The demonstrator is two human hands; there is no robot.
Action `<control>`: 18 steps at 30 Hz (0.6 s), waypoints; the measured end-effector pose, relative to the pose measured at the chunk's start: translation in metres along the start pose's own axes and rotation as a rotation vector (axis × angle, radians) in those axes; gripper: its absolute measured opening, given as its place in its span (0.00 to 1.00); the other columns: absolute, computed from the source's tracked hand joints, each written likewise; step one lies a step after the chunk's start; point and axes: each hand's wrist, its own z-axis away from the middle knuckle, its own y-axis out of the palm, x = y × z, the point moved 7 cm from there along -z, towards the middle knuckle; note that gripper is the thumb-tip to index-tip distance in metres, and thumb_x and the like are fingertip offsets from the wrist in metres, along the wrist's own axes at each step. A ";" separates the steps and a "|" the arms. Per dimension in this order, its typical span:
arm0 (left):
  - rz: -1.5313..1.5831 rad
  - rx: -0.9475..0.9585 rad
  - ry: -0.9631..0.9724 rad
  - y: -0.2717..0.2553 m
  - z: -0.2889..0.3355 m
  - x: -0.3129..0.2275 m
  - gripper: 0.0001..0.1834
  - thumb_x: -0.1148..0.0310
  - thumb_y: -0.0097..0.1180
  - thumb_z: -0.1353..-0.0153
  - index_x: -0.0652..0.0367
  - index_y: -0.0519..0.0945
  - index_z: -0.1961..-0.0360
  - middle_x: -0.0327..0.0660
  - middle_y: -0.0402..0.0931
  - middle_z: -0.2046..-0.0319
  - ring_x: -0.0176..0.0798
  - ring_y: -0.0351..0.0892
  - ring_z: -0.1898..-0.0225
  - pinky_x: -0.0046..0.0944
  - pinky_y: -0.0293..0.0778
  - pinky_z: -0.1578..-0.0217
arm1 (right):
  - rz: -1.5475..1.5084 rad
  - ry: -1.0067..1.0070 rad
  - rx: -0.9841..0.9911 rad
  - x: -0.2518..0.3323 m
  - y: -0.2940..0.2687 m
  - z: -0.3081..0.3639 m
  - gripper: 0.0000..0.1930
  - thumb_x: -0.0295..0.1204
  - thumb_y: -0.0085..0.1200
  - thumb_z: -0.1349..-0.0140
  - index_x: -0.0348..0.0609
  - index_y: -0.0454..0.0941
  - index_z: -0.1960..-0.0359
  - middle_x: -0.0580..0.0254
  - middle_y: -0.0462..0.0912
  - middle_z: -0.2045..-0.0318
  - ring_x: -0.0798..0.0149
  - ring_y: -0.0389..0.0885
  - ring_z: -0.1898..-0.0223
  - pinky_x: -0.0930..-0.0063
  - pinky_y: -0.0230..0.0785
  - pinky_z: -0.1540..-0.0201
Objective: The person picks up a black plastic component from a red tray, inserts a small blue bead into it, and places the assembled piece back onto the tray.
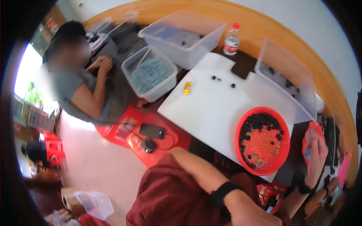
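My right hand (317, 152) is at the far right, over a red dish-like thing (307, 145) with blue-grey bits showing in it. Its fingers are bent together; whatever they pinch is hidden. My left hand (250, 211), beyond a black wristband, lies low in front of my maroon shirt (162, 188), its fingers out of sight. Between the right hand and the white board (203, 98) stands a round red basin (238, 141). Many small black round parts (262, 120) lie along its far and left side, with small pale and yellowish pieces scattered over its bottom.
Clear bins (181, 28) (264, 56) stand behind the board, beside a bottle (231, 41). A tub of blue-grey pieces (151, 75) is at left, near a seated co-worker (81, 86). A phone (152, 131) lies on a red stool (173, 145). Another person's arm (316, 201) shows at lower right.
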 end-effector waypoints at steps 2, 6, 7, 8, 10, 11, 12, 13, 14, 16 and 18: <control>-0.100 -0.031 0.051 -0.002 0.001 0.007 0.20 0.59 0.46 0.36 0.70 0.76 0.70 0.57 0.75 0.71 0.59 0.75 0.67 0.51 0.69 0.66 | 0.061 0.072 0.192 -0.021 0.008 0.018 0.11 0.31 0.45 0.32 0.33 0.75 0.60 0.64 0.78 0.70 0.75 0.70 0.74 0.83 0.62 0.69; -0.235 -0.032 0.124 -0.010 -0.004 0.029 0.20 0.59 0.46 0.36 0.70 0.76 0.70 0.57 0.75 0.71 0.59 0.75 0.67 0.51 0.69 0.67 | -0.151 0.160 0.256 -0.079 -0.003 0.053 0.12 0.32 0.45 0.32 0.35 0.75 0.60 0.61 0.78 0.68 0.74 0.70 0.75 0.82 0.62 0.70; -0.259 -0.025 0.137 -0.011 -0.010 0.048 0.20 0.59 0.46 0.36 0.70 0.76 0.70 0.57 0.75 0.72 0.60 0.75 0.67 0.51 0.69 0.67 | -0.212 0.204 0.234 -0.095 -0.013 0.058 0.12 0.33 0.46 0.32 0.36 0.75 0.60 0.60 0.78 0.67 0.74 0.71 0.74 0.81 0.62 0.70; -0.284 -0.019 0.148 -0.002 -0.019 0.082 0.20 0.59 0.46 0.36 0.69 0.76 0.70 0.57 0.75 0.72 0.60 0.75 0.68 0.51 0.69 0.67 | -0.273 0.250 0.211 -0.113 -0.021 0.063 0.12 0.34 0.46 0.32 0.36 0.75 0.60 0.60 0.78 0.66 0.73 0.71 0.74 0.81 0.63 0.70; -0.342 -0.005 0.153 -0.002 -0.016 0.064 0.20 0.59 0.46 0.36 0.69 0.76 0.71 0.57 0.75 0.72 0.60 0.74 0.68 0.51 0.69 0.67 | -0.330 0.218 0.211 -0.121 -0.024 0.070 0.12 0.35 0.47 0.32 0.37 0.75 0.60 0.60 0.78 0.67 0.73 0.71 0.74 0.80 0.63 0.70; -0.354 0.002 0.172 -0.004 -0.036 0.113 0.20 0.59 0.46 0.36 0.69 0.76 0.71 0.57 0.75 0.72 0.60 0.74 0.68 0.52 0.69 0.67 | -0.376 0.242 0.171 -0.126 -0.023 0.070 0.12 0.35 0.48 0.33 0.36 0.75 0.60 0.60 0.78 0.67 0.73 0.71 0.74 0.79 0.63 0.70; -0.374 0.014 0.176 -0.003 -0.040 0.123 0.20 0.59 0.46 0.36 0.69 0.76 0.71 0.57 0.75 0.72 0.60 0.74 0.68 0.52 0.69 0.67 | -0.436 0.257 0.128 -0.131 -0.025 0.072 0.13 0.35 0.48 0.33 0.36 0.74 0.60 0.60 0.77 0.67 0.73 0.71 0.74 0.79 0.63 0.70; -0.393 0.027 0.181 -0.002 -0.043 0.126 0.20 0.59 0.46 0.36 0.69 0.76 0.71 0.57 0.75 0.73 0.60 0.74 0.68 0.52 0.69 0.67 | -0.432 0.268 0.127 -0.138 -0.026 0.073 0.13 0.35 0.48 0.33 0.36 0.74 0.60 0.60 0.77 0.67 0.73 0.71 0.74 0.79 0.63 0.70; -0.415 0.042 0.182 0.003 -0.033 0.105 0.20 0.59 0.46 0.36 0.69 0.76 0.71 0.57 0.75 0.73 0.60 0.74 0.68 0.52 0.69 0.67 | -0.516 0.269 0.143 -0.144 -0.025 0.073 0.13 0.35 0.49 0.33 0.36 0.73 0.59 0.61 0.77 0.66 0.73 0.71 0.73 0.79 0.63 0.69; -0.454 0.078 0.185 0.009 -0.026 0.091 0.20 0.59 0.46 0.36 0.69 0.76 0.71 0.57 0.75 0.73 0.60 0.74 0.69 0.52 0.69 0.67 | -0.597 0.274 0.151 -0.159 -0.025 0.073 0.13 0.35 0.49 0.33 0.36 0.73 0.57 0.61 0.76 0.65 0.73 0.71 0.72 0.79 0.63 0.69; -0.492 0.118 0.191 0.007 -0.020 0.072 0.20 0.59 0.46 0.36 0.69 0.76 0.72 0.57 0.75 0.74 0.60 0.74 0.69 0.52 0.69 0.68 | -0.738 0.331 0.162 -0.176 -0.027 0.077 0.12 0.35 0.48 0.33 0.38 0.70 0.56 0.63 0.73 0.64 0.73 0.71 0.70 0.79 0.62 0.68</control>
